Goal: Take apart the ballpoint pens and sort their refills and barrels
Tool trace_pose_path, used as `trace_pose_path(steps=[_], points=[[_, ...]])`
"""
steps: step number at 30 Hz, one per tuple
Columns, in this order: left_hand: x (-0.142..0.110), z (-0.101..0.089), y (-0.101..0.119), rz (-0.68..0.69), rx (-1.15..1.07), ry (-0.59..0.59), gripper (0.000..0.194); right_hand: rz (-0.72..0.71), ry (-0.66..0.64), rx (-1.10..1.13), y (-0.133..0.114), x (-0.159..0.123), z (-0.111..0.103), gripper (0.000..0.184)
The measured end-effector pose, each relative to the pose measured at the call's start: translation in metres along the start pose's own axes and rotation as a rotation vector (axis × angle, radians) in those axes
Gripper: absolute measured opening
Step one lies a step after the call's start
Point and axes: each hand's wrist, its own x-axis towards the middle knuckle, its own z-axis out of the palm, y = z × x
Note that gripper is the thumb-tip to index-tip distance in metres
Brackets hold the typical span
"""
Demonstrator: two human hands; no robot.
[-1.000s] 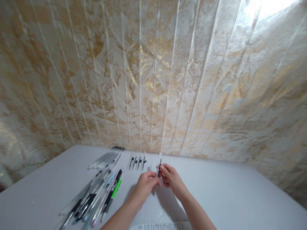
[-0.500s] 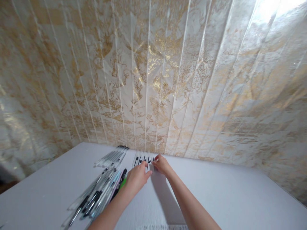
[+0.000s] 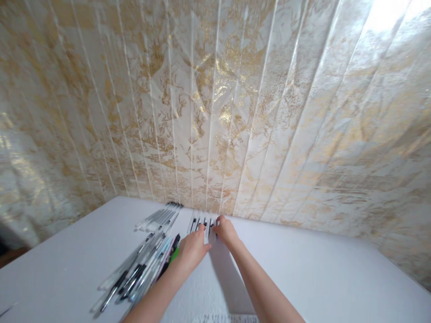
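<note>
Near the table's far edge lies a row of clear pens with black parts [image 3: 194,224]. My left hand [image 3: 193,247] rests at the front of this row, with its thumb spread away from the fingers. My right hand [image 3: 226,231] is at the row's right end, its fingers pinched on a pen [image 3: 217,223] whose dark tip shows beside them. Part of the row is hidden behind my left fingers. To the left of my left hand is a heap of pens [image 3: 134,273], mostly clear and black, with a bright green item [image 3: 174,254] at its right side.
Another group of clear pens with black ends [image 3: 161,216] is fanned out at the back left. The white table [image 3: 319,269] meets a gold-patterned, shiny curtain [image 3: 215,112] behind it. A white textured edge [image 3: 225,318] shows at the bottom.
The view has shifted slightly, so the curtain and pens sit a little further right. My right hand has moved slightly closer to the row, and my left hand has barely moved.
</note>
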Motion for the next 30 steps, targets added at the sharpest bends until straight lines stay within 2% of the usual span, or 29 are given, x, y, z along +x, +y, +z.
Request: trace_pose_path(steps=[5,10,13,18,23,30], points=[[-0.002,0.003,-0.001,-0.013,-0.13,0.041,0.046,0.024,0.02,0.053,-0.001,0.007,0.0,0.033],[0.008,0.006,-0.007,-0.003,-0.453,0.148,0.033,0.025,0.04,0.172,0.002,0.006,-0.004,0.03],[0.017,0.007,-0.008,0.006,-0.751,0.227,0.021,-0.013,0.043,0.276,0.006,-0.008,-0.008,0.023],[0.019,0.021,0.003,-0.069,-1.261,0.327,0.022,-0.15,-0.065,0.44,0.002,-0.052,-0.004,0.002],[0.007,0.043,0.02,-0.14,-1.571,0.329,0.022,-0.181,-0.061,0.628,0.003,-0.073,0.005,0.019],[-0.001,0.061,0.029,-0.169,-1.725,0.28,0.03,-0.102,-0.111,0.407,0.024,-0.077,0.004,0.022]])
